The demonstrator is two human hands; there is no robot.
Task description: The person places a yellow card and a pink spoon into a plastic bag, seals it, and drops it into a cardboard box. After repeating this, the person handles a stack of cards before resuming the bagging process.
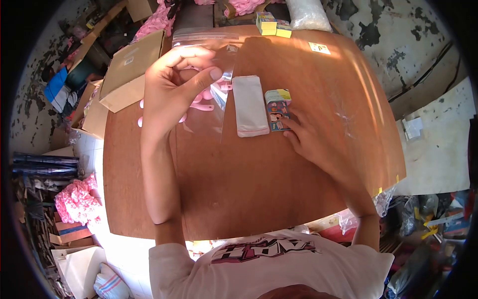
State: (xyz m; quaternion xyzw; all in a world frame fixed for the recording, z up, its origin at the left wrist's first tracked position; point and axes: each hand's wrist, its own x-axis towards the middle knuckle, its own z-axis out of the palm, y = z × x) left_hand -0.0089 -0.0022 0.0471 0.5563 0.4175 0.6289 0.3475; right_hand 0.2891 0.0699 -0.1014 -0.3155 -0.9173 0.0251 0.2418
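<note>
My left hand [181, 82] is raised over the left part of the brown table [239, 199], its thumb and fingers pinched on a clear plastic bag [219, 112] that hangs down. Several pink pieces [203, 106] lie behind and below that hand. A stack of white sleeves [250, 107] lies flat in the middle. Just right of it is a colorful printed card [279, 110], and the fingertips of my right hand [301, 132] rest on its edge, spread slightly apart.
Yellow-edged card stacks [273, 24] and a white plastic bag [308, 15] stand at the table's far edge. A small card [319, 48] lies at the back right. Cardboard boxes [132, 70] are at the left. Another person [59, 89] sits at the far left.
</note>
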